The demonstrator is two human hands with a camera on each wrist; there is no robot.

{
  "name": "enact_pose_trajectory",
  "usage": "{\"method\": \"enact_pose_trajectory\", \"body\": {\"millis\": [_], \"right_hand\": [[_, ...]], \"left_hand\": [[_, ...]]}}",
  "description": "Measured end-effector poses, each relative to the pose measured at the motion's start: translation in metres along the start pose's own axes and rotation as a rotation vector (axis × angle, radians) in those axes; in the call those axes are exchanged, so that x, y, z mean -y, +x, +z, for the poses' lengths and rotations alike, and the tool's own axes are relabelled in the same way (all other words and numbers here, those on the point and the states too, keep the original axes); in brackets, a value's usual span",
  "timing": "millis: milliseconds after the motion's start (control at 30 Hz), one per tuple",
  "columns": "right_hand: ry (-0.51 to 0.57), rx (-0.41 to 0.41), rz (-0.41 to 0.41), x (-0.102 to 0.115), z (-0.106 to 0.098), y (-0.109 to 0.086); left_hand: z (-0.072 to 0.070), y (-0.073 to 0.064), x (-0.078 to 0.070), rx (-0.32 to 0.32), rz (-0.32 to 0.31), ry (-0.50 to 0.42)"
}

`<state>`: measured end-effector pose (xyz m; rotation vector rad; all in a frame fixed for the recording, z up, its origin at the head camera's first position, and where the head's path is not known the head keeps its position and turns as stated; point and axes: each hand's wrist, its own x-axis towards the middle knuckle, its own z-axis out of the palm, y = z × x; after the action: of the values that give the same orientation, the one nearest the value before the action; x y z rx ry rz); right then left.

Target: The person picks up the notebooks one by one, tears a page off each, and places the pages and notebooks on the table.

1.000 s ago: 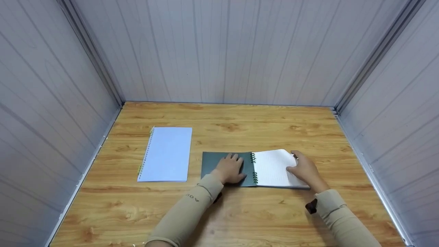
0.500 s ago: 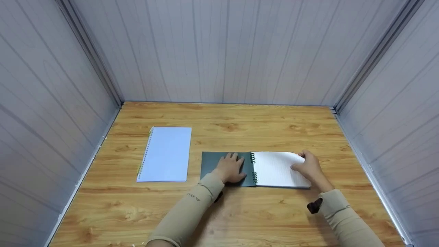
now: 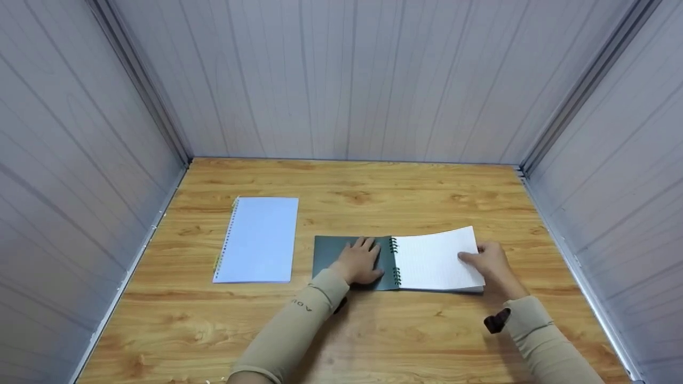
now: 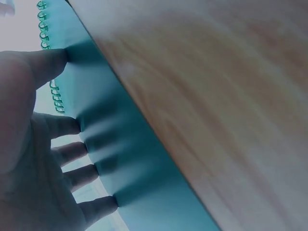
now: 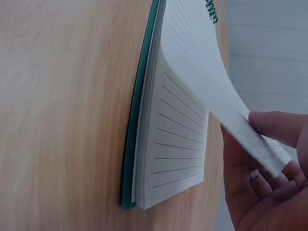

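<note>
A spiral notebook (image 3: 432,261) with a dark green cover lies open on the table, its green coil (image 3: 396,269) between the cover and the lined white pages. My left hand (image 3: 358,264) rests on the inside of the turned-back cover (image 3: 328,250). In the left wrist view its fingertips (image 4: 108,204) press on the cover, spread apart. At the right edge of the pages my right hand (image 3: 488,262) pinches a sheet between thumb and fingers. The right wrist view shows that lifted page (image 5: 207,82) bent up from the lined page (image 5: 178,154) beneath.
A second spiral-bound pad (image 3: 259,240) with a white face lies to the left, its binding on the left side. Pale panel walls (image 3: 347,80) enclose the wooden table (image 3: 352,197) at the back and both sides.
My right hand has shifted a little to the right, and the page's far right corner has risen from a curled bend to stand up in its pinch. The left hand has stayed in place.
</note>
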<state>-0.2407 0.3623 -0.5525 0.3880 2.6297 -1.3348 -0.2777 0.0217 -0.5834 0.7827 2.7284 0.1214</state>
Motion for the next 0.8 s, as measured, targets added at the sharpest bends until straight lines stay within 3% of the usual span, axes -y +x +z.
{"method": "enact_pose_trajectory", "body": {"millis": [167,433,800], "right_hand": [[0.113,0.099,0.096,-0.004,-0.008,0.000],[0.243,0.150,0.102,-0.005,-0.013,0.003],[0.130,0.121,0.190,-0.017,-0.002,0.002]], "left_hand": [[0.000,0.002,0.001,0.002,0.009,0.026],[-0.002,0.002,0.001,-0.008,0.010,0.026],[-0.005,0.000,-0.002,-0.001,0.000,0.015]]}}
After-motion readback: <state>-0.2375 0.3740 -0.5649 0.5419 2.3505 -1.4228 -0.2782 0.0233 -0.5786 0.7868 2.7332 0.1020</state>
